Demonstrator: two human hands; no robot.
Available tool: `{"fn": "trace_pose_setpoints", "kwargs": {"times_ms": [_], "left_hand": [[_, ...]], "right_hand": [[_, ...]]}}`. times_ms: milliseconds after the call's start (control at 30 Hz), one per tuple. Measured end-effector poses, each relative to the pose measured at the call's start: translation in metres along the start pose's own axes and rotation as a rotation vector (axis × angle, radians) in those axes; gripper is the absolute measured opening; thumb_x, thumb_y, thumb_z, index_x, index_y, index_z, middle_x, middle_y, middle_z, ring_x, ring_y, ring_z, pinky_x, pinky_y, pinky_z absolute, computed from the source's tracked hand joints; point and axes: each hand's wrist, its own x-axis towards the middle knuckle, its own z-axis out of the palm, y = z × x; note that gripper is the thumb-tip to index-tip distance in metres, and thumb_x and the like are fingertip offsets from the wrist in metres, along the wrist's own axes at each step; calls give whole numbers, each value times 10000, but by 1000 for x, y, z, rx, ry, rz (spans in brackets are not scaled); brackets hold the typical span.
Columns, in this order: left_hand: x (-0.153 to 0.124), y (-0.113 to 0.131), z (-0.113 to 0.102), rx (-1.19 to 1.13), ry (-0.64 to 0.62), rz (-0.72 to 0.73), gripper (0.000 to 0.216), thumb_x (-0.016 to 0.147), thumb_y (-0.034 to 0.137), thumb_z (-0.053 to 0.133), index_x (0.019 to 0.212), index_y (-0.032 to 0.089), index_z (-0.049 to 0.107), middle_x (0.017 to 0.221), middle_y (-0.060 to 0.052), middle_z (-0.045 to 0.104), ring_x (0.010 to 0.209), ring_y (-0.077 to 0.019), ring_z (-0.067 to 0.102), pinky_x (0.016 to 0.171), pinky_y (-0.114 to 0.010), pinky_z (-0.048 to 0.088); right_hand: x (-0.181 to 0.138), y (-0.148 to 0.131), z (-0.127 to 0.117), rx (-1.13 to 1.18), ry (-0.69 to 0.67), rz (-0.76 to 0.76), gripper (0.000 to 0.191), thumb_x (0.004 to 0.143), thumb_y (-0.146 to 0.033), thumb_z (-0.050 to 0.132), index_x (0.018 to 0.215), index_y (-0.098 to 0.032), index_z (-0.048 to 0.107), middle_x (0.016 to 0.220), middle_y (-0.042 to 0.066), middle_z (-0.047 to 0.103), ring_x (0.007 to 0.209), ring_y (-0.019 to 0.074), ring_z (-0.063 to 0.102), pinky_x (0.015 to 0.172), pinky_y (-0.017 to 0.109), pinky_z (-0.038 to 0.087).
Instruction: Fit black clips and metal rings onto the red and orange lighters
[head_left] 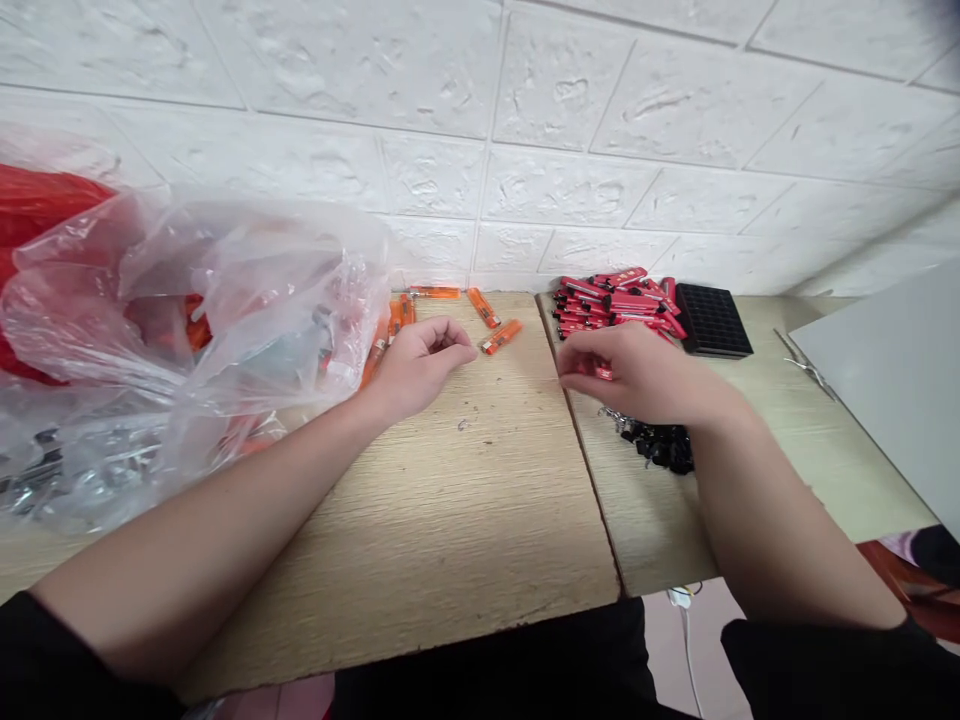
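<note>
My left hand (418, 366) rests on the wooden table (465, 500) with its fingers curled in loosely; nothing shows inside them. An orange lighter (501, 337) lies just right of its fingertips, and several more orange lighters (420, 300) lie behind it near the wall. My right hand (637, 375) is closed in a pinch on a small red item (603, 372), right in front of a heap of red lighters (619, 300). A pile of small black parts (664, 445) lies under my right wrist.
A big clear plastic bag (172, 340) with orange and metal pieces fills the left side. A black tray (712, 320) sits beside the red heap. A grey board (892, 370) leans at the right. A seam (585, 450) splits two tabletops. White brick wall behind.
</note>
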Motion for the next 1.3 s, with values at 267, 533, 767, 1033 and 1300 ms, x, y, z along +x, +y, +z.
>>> {"fn": "trace_pose_setpoints", "kwargs": {"times_ms": [267,533,767,1033,1300], "left_hand": [[-1,-1,1,12,-13,21,152,820,296,761,786,187,661,789,6,636,753,-150,533,722,-324,409],[-1,-2,1,-8,-12,44,154,817,293,753,761,197,647,777,7,637,753,-156,550,724,-324,429],[0,-1,-1,1,-2,38,168,810,324,775,769,193,677,783,1,646,742,-157,548,707,-317,419],[1,-5,-4,4,-8,3,208,820,367,800,790,198,684,758,8,629,691,-144,522,645,-297,375],[-1,3,-3,12,-15,3,219,816,373,794,763,202,669,710,10,594,630,-134,476,585,-288,337]], "right_hand": [[36,-41,96,369,157,-455,136,1040,-184,647,1109,-193,763,1093,108,724,1012,223,672,925,398,570],[44,-42,109,315,224,-457,131,1029,-139,627,969,-205,723,994,77,708,973,226,639,936,415,547],[35,-42,87,265,121,-373,111,1004,-106,559,983,-190,629,983,77,655,966,218,599,880,357,516],[15,-2,13,-11,-170,4,87,910,-122,637,885,-188,688,759,-1,681,666,138,553,654,291,380],[-8,28,-21,-198,-391,304,118,765,-106,704,696,-201,720,712,36,707,642,183,614,587,318,397]]}}
